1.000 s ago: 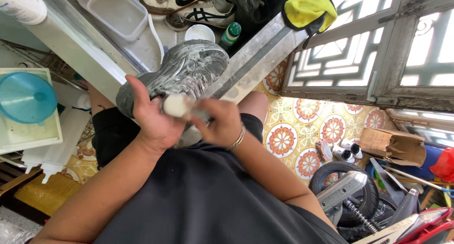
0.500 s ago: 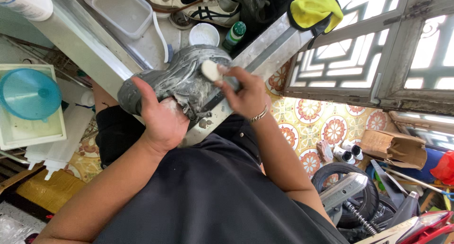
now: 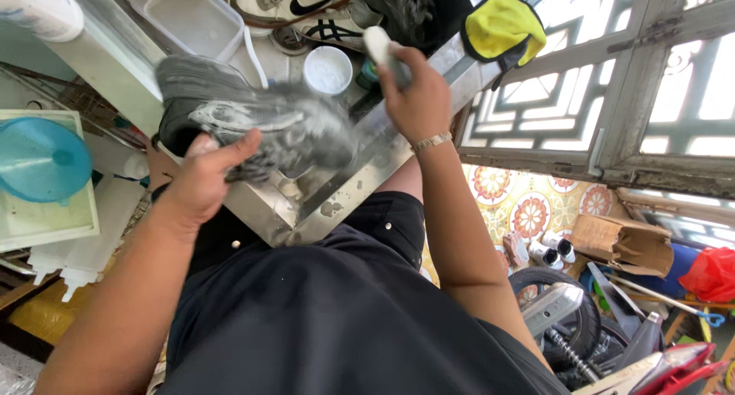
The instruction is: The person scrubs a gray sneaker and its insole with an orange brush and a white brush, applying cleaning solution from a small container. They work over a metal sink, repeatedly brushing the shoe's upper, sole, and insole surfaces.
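From the head camera, your left hand is wrapped around the side of a grey shoe, holding it over the near edge of the metal sink; the shoe is blurry, and it is covered in white soapy foam, so the soaping looks well along; no clean, rinsed part shows, so I think washing the foam off is left to do; your right hand is closed around a white brush, and it is lifted away from the shoe, up over the sink, near a small white tub and a green bottle that is mostly hidden; more shoes lie at the far end of the sink, and I cannot tell if they are clean yet; a yellow cloth hangs on the sink's far rim, and a clear plastic box sits in the sink too.
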